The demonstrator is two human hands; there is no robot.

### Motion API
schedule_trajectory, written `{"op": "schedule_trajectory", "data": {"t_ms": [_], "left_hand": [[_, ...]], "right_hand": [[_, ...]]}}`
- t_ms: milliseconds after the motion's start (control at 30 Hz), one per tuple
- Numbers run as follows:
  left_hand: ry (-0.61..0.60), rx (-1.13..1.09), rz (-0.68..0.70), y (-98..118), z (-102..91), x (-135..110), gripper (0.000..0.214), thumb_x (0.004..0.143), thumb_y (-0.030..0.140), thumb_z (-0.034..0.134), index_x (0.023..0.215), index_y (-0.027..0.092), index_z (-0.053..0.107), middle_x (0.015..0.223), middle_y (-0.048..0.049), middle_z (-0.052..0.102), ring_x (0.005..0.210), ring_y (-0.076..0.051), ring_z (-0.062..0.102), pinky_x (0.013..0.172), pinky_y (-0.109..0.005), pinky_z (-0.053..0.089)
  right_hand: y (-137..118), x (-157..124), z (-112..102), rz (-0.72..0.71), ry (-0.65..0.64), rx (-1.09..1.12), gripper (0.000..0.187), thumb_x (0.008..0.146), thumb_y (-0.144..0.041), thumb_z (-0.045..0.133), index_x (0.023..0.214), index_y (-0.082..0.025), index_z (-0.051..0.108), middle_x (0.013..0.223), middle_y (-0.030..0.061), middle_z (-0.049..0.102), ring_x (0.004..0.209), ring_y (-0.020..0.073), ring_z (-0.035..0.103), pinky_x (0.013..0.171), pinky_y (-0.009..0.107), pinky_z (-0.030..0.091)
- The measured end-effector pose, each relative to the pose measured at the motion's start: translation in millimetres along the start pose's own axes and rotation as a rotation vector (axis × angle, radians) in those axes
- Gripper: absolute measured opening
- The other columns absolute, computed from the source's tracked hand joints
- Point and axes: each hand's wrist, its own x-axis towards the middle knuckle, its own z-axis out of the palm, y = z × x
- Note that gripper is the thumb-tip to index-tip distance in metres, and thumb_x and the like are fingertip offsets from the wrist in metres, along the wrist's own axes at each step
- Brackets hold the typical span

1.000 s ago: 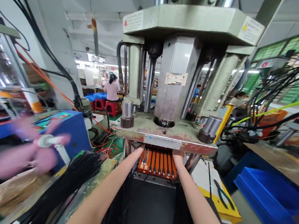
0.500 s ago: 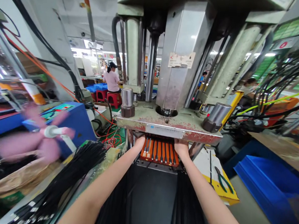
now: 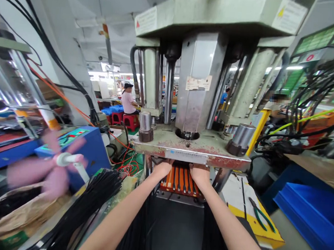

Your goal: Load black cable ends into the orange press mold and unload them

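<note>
Both my hands reach under the upper plate point(image 3: 182, 150) of a large press. Below it lies an orange mould tray point(image 3: 167, 186) with several dark strips set side by side in its grooves. My left hand point(image 3: 162, 170) is at the tray's back left, covering part of that side. My right hand point(image 3: 200, 175) is at the back right, its thumb side over the tray's edge. The fingers of both hands are mostly hidden beneath the plate, so I cannot see whether they grip anything. Bundles of black cords hang in front on both sides.
Green-handled pliers point(image 3: 261, 215) lie on a yellow-edged stand point(image 3: 273, 237) at right, near a blue bin point(image 3: 303, 216). At left are a spinning pink fan point(image 3: 51, 163) and a pile of black cords point(image 3: 94, 196). A person in pink point(image 3: 128, 102) sits farther back.
My hands have moved inward over the tray, covering more of its two sides. The camera has tilted up, so the press and surroundings sit lower in view.
</note>
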Motion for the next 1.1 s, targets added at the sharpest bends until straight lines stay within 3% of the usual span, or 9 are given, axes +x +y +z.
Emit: {"op": "schedule_trajectory", "data": {"t_ms": [200, 367, 467, 533, 667, 767, 900, 1000, 1100], "left_hand": [[0.018, -0.570, -0.055, 29, -2.2, 6, 0.049, 0.077, 0.035, 0.068, 0.124, 0.025, 0.057, 0.127, -0.0073, 0.060, 0.129, -0.030, 0.044, 0.113, -0.043, 0.024], [-0.078, -1.172, -0.086, 61, 4.7, -10, 0.036, 0.083, 0.036, 0.059, 0.111, 0.013, 0.062, 0.105, -0.0132, 0.068, 0.099, -0.024, 0.063, 0.087, -0.036, 0.050], [-0.196, -1.408, -0.098, 70, 14.7, -43, 0.029, 0.084, 0.033, 0.054, 0.096, 0.008, 0.063, 0.088, -0.0136, 0.068, 0.076, -0.018, 0.066, 0.074, -0.030, 0.053], [-0.257, -1.569, -0.125, 70, 19.9, -72, 0.023, 0.081, 0.027, 0.057, 0.096, 0.010, 0.062, 0.086, -0.0100, 0.067, 0.072, -0.014, 0.065, 0.073, -0.027, 0.053], [-0.470, -1.971, -0.196, 65, 21.5, -124, 0.034, 0.071, 0.018, 0.071, 0.103, 0.018, 0.059, 0.095, -0.0057, 0.066, 0.077, -0.017, 0.064, 0.069, -0.033, 0.054], [-0.522, -1.948, -0.219, 60, 20.1, -147, 0.033, 0.075, 0.025, 0.071, 0.103, 0.016, 0.057, 0.090, -0.0079, 0.067, 0.071, -0.018, 0.065, 0.055, -0.026, 0.050], [-0.556, -1.866, -0.100, 53, 16.0, -163, 0.046, 0.075, 0.040, 0.071, 0.109, 0.015, 0.052, 0.078, -0.0078, 0.066, 0.052, -0.013, 0.058, 0.046, -0.019, 0.038], [-0.560, -1.776, -0.021, 49, 9.1, -172, 0.045, 0.071, 0.041, 0.075, 0.098, 0.011, 0.055, 0.069, -0.0041, 0.061, 0.043, -0.006, 0.046, 0.043, -0.018, 0.032], [-0.506, -1.715, -0.065, 45, 2.2, -180, 0.046, 0.068, 0.045, 0.077, 0.091, 0.011, 0.055, 0.061, 0.0023, 0.053, 0.042, -0.003, 0.036, 0.045, -0.018, 0.036]], "right_hand": [[4, -1, 2, 0.040, 0.050, 0.152, 0.028, 0.089, -0.025, 0.045, 0.102, -0.012, 0.067, 0.095, 0.0158, 0.069, 0.100, 0.0295, 0.062, 0.088, 0.037, 0.045], [3, -23, -13, 0.027, 0.159, 0.340, 0.035, 0.091, -0.037, 0.041, 0.089, -0.013, 0.066, 0.083, 0.0115, 0.069, 0.079, 0.0240, 0.065, 0.073, 0.030, 0.049], [5, -54, -28, 0.025, 0.173, 0.785, 0.036, 0.085, -0.049, 0.051, 0.078, -0.015, 0.062, 0.065, 0.0053, 0.062, 0.060, 0.0198, 0.059, 0.059, 0.029, 0.048], [8, -80, -39, 0.062, 0.105, 1.202, 0.035, 0.079, -0.051, 0.063, 0.084, -0.017, 0.062, 0.068, 0.0026, 0.061, 0.060, 0.0170, 0.057, 0.057, 0.027, 0.048], [17, -121, -54, 0.350, -0.081, 1.740, 0.039, 0.063, -0.039, 0.083, 0.089, -0.018, 0.063, 0.074, 0.0008, 0.062, 0.058, 0.0105, 0.055, 0.054, 0.021, 0.049], [21, -135, -56, 0.471, -0.230, 1.729, 0.042, 0.057, -0.032, 0.087, 0.088, -0.015, 0.064, 0.056, -0.0051, 0.051, 0.039, 0.0035, 0.036, 0.036, 0.014, 0.032], [18, -141, -52, 0.397, -0.436, 1.607, 0.037, 0.064, -0.037, 0.082, 0.089, -0.015, 0.064, 0.050, -0.0063, 0.047, 0.036, 0.0018, 0.025, 0.033, 0.013, 0.016], [9, -146, -50, 0.266, -0.439, 1.609, 0.036, 0.065, -0.034, 0.081, 0.094, -0.020, 0.066, 0.069, -0.0002, 0.062, 0.045, 0.0069, 0.044, 0.041, 0.017, 0.034], [0, -150, -48, 0.032, -0.322, 1.484, 0.027, 0.071, -0.033, 0.076, 0.096, -0.024, 0.069, 0.083, 0.0039, 0.068, 0.067, 0.0173, 0.060, 0.061, 0.028, 0.049]]}}
